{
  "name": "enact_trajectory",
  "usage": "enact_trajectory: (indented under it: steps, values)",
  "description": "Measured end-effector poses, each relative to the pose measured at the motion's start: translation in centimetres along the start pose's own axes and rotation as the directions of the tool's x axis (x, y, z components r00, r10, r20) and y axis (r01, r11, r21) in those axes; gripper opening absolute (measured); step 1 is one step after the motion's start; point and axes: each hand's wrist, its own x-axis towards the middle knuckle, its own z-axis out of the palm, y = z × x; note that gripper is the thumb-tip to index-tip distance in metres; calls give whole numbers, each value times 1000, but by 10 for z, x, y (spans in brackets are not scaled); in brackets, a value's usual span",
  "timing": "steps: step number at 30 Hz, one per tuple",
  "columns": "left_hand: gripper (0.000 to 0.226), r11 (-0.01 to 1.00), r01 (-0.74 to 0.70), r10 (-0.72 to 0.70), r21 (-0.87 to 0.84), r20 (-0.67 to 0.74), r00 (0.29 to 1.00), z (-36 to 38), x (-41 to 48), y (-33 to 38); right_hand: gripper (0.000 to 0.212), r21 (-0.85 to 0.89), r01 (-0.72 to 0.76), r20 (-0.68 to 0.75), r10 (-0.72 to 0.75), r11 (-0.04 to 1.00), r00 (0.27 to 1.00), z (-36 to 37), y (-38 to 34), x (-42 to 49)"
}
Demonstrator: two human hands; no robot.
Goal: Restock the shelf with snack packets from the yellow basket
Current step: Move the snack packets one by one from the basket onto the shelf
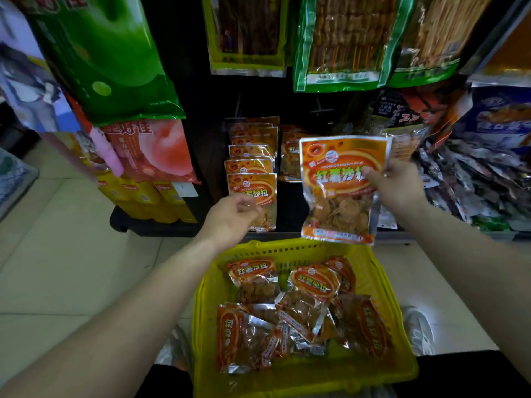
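A yellow basket (204,311) sits low in front of me with several orange snack packets (313,282) lying in it. My right hand (398,186) grips one orange snack packet (336,196) by its right edge and holds it upright above the basket's far rim. On the dark shelf (207,156) behind, a row of the same orange packets (253,168) hangs one behind another. My left hand (231,218) hovers by the front packet of that row, fingers loosely curled and holding nothing.
Green and peach bags (115,67) hang at the left, with yellow packs (143,196) below them. Skewer snack bags (342,41) hang above the shelf. Silver and dark packets (474,179) are piled at the right. Pale floor tiles (71,239) lie to the left.
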Motion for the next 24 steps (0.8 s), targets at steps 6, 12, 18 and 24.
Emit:
enact_trajectory:
  steps: [6,12,18,24]
  values:
    - [9,999,45,-46,22,19,999,29,48,-20,28,-81,-32,-86,25,996,996,55,25,65]
    - [10,999,22,-17,-46,88,996,100,124,-44,29,-42,-89,-49,87,995,995,137,77,121]
    - [45,999,32,-29,-28,104,994,175,197,-73,18,94,-95,29,93,991,995,179,115,185]
    - [71,990,-85,77,115,70,995,210,245,-74,26,132,-25,78,14,991,997,189,137,221]
